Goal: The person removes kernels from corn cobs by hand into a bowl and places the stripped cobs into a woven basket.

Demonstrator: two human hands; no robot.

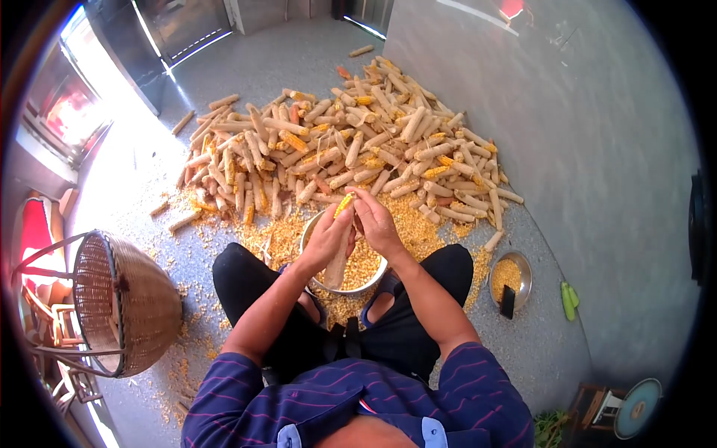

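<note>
My left hand [326,239] is closed around a corn cob [337,267], whose bare lower part points down toward my lap. Yellow kernels still cover its upper end. My right hand [376,224] has its fingers closed at that upper end, close against the left hand. Beneath both hands, between my feet, stands a round pale basin [384,272] holding loose corn kernels [364,263]. Loose kernels also lie around it on the floor. Just beyond the basin spreads a large heap of cobs [351,142], mostly stripped, some with kernels left.
A wicker basket [146,306] lies tipped on the left. To the right are a metal bowl [527,280] with kernels and a dark object [508,302], and green vegetables [570,301] by the wall [597,149]. A round-faced scale [638,408] stands at lower right.
</note>
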